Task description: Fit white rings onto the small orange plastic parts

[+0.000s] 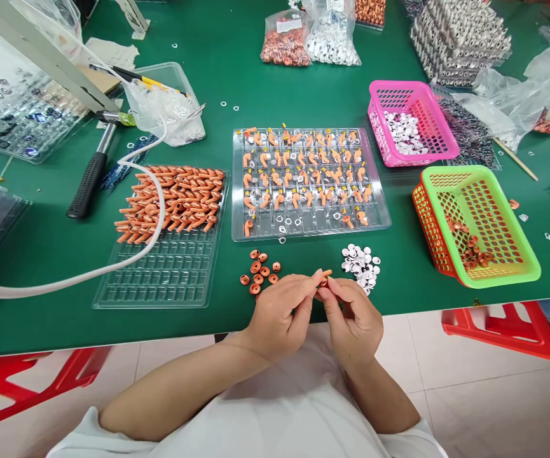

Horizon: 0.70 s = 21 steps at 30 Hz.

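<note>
My left hand (278,317) and my right hand (358,323) meet over the table's front edge, both pinching one small orange-brown part (325,276). A short, lighter stub sticks up from it between the fingertips; the rest is mostly hidden. Left of my hands lie several loose copper-coloured cup-shaped pieces (256,267) with holes. Close to my right hand is a pile of small white discs (361,267). Beyond my hands, a clear compartment tray (310,236) holds rows of curved orange parts (325,157) with yellow tips.
Left of that tray, stacked orange tubes (174,200) fill part of another clear tray (155,273). A white hose (159,219) arches over it. A hammer (88,181) lies farther left. On the right stand a pink basket (415,86) with white discs and a green basket (513,229) with copper-coloured pieces.
</note>
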### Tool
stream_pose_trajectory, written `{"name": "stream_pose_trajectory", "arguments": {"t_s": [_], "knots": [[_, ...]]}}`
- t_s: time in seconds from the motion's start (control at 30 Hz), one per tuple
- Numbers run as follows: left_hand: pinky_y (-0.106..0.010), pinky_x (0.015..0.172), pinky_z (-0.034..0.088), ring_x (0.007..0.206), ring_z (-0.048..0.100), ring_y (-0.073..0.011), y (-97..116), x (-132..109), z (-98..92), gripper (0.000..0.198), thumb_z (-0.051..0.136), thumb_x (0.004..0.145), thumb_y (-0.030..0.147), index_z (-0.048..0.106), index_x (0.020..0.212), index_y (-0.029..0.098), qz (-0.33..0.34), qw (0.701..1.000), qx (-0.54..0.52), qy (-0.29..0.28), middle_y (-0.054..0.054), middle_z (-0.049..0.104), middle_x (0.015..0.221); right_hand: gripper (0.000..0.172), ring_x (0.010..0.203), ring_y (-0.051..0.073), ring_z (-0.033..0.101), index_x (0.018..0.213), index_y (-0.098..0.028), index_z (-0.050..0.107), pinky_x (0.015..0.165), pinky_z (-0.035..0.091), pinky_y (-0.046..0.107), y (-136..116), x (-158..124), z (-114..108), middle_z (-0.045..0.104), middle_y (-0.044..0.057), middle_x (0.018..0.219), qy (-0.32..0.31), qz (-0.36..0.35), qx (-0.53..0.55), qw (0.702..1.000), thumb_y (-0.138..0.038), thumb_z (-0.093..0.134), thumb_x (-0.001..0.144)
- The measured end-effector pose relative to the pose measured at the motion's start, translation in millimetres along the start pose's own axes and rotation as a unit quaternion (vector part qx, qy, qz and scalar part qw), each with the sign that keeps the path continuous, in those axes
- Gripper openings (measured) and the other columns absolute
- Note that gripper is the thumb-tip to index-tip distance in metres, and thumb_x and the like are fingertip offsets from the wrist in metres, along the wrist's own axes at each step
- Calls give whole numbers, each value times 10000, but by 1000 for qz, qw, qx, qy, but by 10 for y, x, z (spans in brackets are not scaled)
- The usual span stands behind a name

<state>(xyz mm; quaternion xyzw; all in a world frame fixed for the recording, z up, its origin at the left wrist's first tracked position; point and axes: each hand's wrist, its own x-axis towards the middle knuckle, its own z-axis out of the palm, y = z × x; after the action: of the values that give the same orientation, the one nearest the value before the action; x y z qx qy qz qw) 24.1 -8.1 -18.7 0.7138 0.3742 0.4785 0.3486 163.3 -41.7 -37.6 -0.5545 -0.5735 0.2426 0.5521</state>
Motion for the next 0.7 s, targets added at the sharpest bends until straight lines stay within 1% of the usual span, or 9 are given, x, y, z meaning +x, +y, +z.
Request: {"name": "stream_pose_trajectory", "arguments": {"t_s": [0.1, 0.2, 0.3, 0.4, 0.5, 0.57, 0.63, 0.7], "knots": [[-337, 900, 583, 1066, 702, -200, 20, -21, -1, 471, 483, 904, 3, 606, 1321, 185, 8, 1000, 19, -18, -128, 725, 1215, 290, 867, 202, 696, 1072, -275, 700, 718, 625, 373, -3, -6, -9, 723, 49, 935, -3, 15, -1, 1000, -73, 646, 871], [-337, 880, 596, 1044, 713, -199, 26, -13, -10, 454, 479, 917, 21, 611, 1314, 197, 8, 999, 22, -22, -119, 732, 1202, 264, 864, 201, 695, 1062, -269, 704, 708, 629, 368, -7, -17, -19, 723, 54, 935, -8, 35, 11, 999, -88, 645, 879], [-299, 830, 604, 951, 741, -184, 19, 28, -42, 376, 527, 916, 35, 680, 1213, 207, 0, 1000, 2, -20, -84, 783, 1058, 267, 870, 198, 697, 1075, -269, 704, 710, 636, 361, -12, -20, -43, 717, 56, 949, -27, 63, 45, 997, -93, 643, 884], [-273, 775, 606, 854, 755, -176, -6, 84, -99, 257, 604, 899, 64, 758, 1039, 216, -40, 998, -41, -25, -48, 805, 900, 278, 828, 176, 699, 1096, -281, 703, 673, 640, 335, -10, -1, -90, 701, 46, 965, -64, 94, 99, 989, -98, 629, 900], [-271, 715, 595, 759, 742, -170, -48, 129, -169, 188, 652, 876, 81, 785, 912, 208, -78, 993, -82, -45, -47, 797, 810, 266, 764, 153, 698, 1105, -288, 706, 634, 651, 323, 7, 32, -152, 689, 36, 971, -105, 120, 160, 974, -123, 624, 912], [-279, 699, 581, 694, 716, -155, -74, 149, -210, 164, 677, 860, 81, 784, 879, 204, -72, 991, -93, -66, -38, 775, 742, 260, 743, 148, 697, 1112, -290, 707, 623, 658, 322, 22, 52, -190, 689, 31, 959, -128, 129, 186, 966, -139, 627, 915], [-275, 677, 575, 699, 703, -152, -86, 163, -239, 114, 719, 836, 111, 779, 852, 206, -62, 992, -78, -73, -39, 751, 744, 260, 732, 144, 696, 1118, -293, 707, 625, 659, 322, 33, 65, -221, 688, 30, 950, -147, 134, 204, 958, -148, 624, 919], [-250, 630, 577, 755, 714, -158, -79, 171, -256, 55, 752, 817, 159, 774, 831, 208, -58, 995, -50, -70, -64, 744, 852, 262, 725, 144, 694, 1126, -296, 707, 627, 655, 323, 39, 72, -241, 687, 31, 944, -162, 139, 218, 952, -154, 615, 926]]}}
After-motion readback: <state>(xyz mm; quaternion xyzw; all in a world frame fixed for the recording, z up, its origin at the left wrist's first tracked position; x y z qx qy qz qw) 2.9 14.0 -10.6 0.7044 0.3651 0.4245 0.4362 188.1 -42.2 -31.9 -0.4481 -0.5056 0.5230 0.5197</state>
